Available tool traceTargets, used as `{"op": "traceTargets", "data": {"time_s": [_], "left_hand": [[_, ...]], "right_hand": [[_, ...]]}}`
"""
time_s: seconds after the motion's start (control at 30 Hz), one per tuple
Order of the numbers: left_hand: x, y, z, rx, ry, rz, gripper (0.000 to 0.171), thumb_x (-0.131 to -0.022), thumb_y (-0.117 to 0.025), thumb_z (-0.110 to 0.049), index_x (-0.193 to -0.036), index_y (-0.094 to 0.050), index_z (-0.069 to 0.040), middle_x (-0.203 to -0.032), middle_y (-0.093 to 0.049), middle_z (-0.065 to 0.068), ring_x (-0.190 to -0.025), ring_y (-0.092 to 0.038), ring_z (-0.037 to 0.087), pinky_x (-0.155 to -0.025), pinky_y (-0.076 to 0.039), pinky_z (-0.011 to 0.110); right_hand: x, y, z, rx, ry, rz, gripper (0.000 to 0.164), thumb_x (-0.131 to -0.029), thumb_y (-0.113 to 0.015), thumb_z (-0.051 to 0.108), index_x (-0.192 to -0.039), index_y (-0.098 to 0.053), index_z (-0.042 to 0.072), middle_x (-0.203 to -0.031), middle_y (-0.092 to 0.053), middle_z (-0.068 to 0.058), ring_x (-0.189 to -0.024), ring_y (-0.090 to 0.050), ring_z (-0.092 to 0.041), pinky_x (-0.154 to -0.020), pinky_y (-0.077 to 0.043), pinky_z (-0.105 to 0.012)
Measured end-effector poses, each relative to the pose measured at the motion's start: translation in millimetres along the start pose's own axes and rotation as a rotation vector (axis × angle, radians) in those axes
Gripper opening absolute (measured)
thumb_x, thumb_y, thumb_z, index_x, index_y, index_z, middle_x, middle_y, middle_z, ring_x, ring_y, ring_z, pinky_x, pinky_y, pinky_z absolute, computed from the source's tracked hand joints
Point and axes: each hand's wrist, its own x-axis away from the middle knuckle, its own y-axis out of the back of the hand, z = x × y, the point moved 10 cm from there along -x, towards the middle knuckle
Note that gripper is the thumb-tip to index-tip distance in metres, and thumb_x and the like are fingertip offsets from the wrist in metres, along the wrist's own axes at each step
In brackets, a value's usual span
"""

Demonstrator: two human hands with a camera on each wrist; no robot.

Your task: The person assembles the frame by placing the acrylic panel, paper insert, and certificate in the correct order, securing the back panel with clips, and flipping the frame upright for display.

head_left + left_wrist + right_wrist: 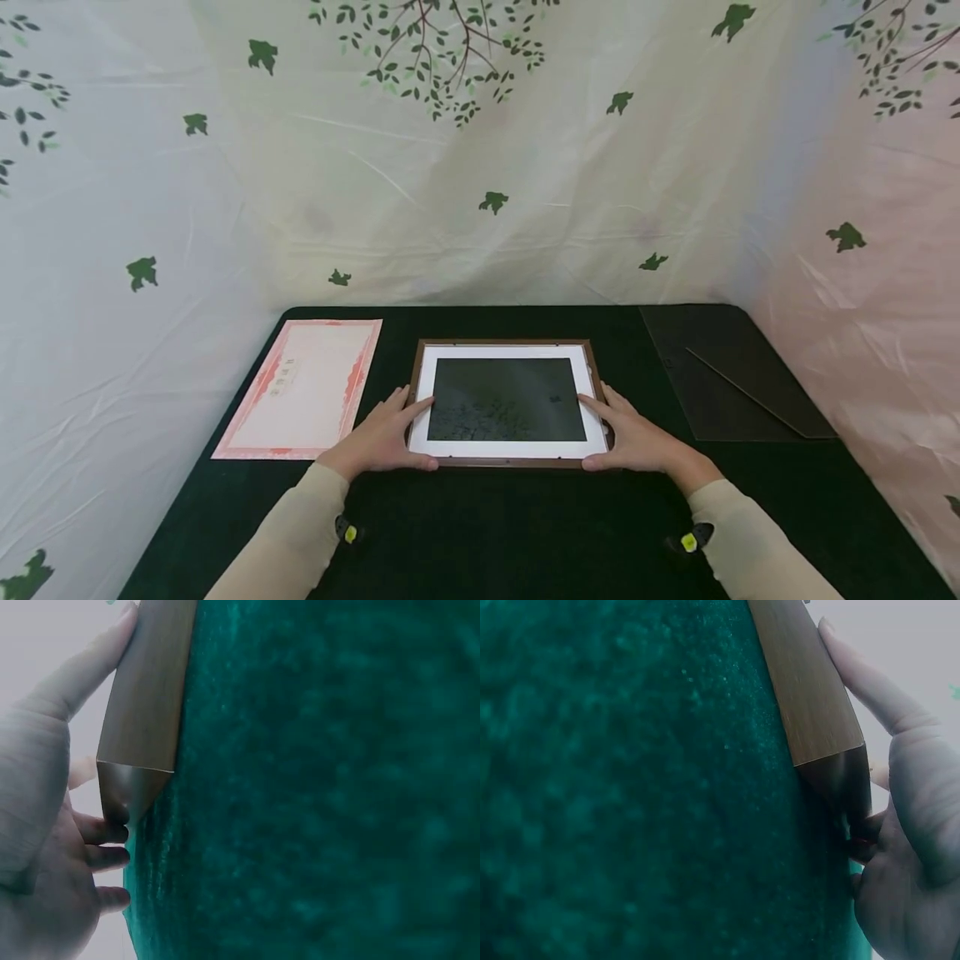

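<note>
A picture frame [510, 462] with a brown wooden border lies flat between my hands. Inside it are a white mat [510, 351] and a dark, reflective middle. My left hand [382, 435] grips the frame's left near corner, thumb along the near edge, index finger reaching onto the mat. Mirroring it, my right hand [633, 437] grips the right near corner, index finger over the mat's right side. Both wrist views show a brown corner between thumb and other fingers: the frame corner [139, 727] on the left and the frame corner [817, 712] on the right.
A pink-bordered certificate sheet [311, 392] lies to the left. On the right is a dark backing board [720, 400] with a slim slanted strip across it. Dark green cloth covers the table [510, 533]. A leaf-patterned curtain [420, 217] hangs behind and at the sides.
</note>
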Motion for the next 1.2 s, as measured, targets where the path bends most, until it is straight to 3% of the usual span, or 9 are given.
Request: {"op": "traceTargets", "data": {"time_s": [0.2, 0.37, 0.47, 0.63, 0.83, 1.03, 1.2], "left_hand": [[15.1, 14.5, 9.7, -0.037, -0.022, -0.117, 0.103, -0.071, -0.059, -0.079, -0.148, -0.038, -0.015, -0.154, -0.028, 0.018, -0.142, -0.02, 0.039, -0.11, -0.02, 0.06], [38.6, 45.3, 44.2, -0.087, 0.033, -0.247, 0.089, -0.082, -0.062, -0.064, -0.146, -0.04, -0.005, -0.15, -0.032, 0.025, -0.138, -0.025, 0.047, -0.106, -0.023, 0.066], [51.8, 57.6, 67.7, -0.128, 0.071, -0.272, 0.089, -0.084, -0.062, -0.061, -0.145, -0.039, -0.001, -0.148, -0.032, 0.029, -0.135, -0.025, 0.052, -0.104, -0.022, 0.069], [66.6, 67.3, 110.4, -0.162, 0.176, -0.242, 0.097, -0.081, -0.06, -0.067, -0.144, -0.035, 0.003, -0.145, -0.03, 0.035, -0.13, -0.023, 0.061, -0.099, -0.022, 0.074], [69.6, 67.2, 151.6, -0.223, 0.254, -0.167, 0.112, -0.074, -0.056, -0.079, -0.145, -0.032, 0.005, -0.145, -0.025, 0.038, -0.125, -0.02, 0.069, -0.093, -0.02, 0.079], [67.3, 52.4, 170.0, -0.189, 0.247, -0.047, 0.127, -0.061, -0.056, -0.088, -0.149, -0.026, -0.002, -0.148, -0.017, 0.039, -0.121, -0.015, 0.074, -0.088, -0.014, 0.084], [65.5, 48.0, 170.5, -0.184, 0.219, -0.011, 0.128, -0.057, -0.062, -0.087, -0.151, -0.024, -0.008, -0.148, -0.017, 0.039, -0.125, -0.013, 0.071, -0.088, -0.011, 0.084]], "right_hand": [[0.3, -1.0, -4.4, -0.034, -0.014, 0.002, 0.115, -0.062, -0.076, 0.069, -0.154, -0.024, 0.023, -0.159, 0.003, -0.018, -0.141, -0.008, -0.046, -0.1, -0.025, -0.071], [-0.4, -0.3, -3.4, -0.017, -0.034, -0.006, 0.118, -0.061, -0.075, 0.071, -0.155, -0.02, 0.025, -0.159, 0.003, -0.02, -0.14, -0.009, -0.048, -0.099, -0.027, -0.071], [2.7, 6.5, 8.5, 0.03, 0.018, -0.05, 0.114, -0.064, -0.074, 0.071, -0.154, -0.023, 0.022, -0.159, 0.001, -0.021, -0.14, -0.009, -0.049, -0.099, -0.026, -0.072], [9.4, 15.9, 63.3, 0.105, 0.215, -0.143, 0.098, -0.075, -0.072, 0.061, -0.151, -0.031, 0.016, -0.159, -0.007, -0.017, -0.143, -0.009, -0.044, -0.103, -0.019, -0.071], [3.9, -7.5, 158.5, 0.125, 0.468, -0.101, 0.084, -0.086, -0.063, 0.057, -0.151, -0.032, 0.015, -0.16, -0.015, -0.006, -0.145, -0.014, -0.031, -0.111, -0.017, -0.059], [-19.5, -55.4, 228.4, 0.204, 0.634, -0.014, 0.077, -0.091, -0.053, 0.058, -0.151, -0.03, 0.016, -0.158, -0.021, -0.008, -0.145, -0.016, -0.026, -0.114, -0.017, -0.053], [-47.0, -91.6, 260.2, 0.276, 0.641, 0.054, 0.073, -0.093, -0.051, 0.058, -0.151, -0.032, 0.018, -0.156, -0.027, -0.01, -0.145, -0.019, -0.023, -0.115, -0.015, -0.049]]}}
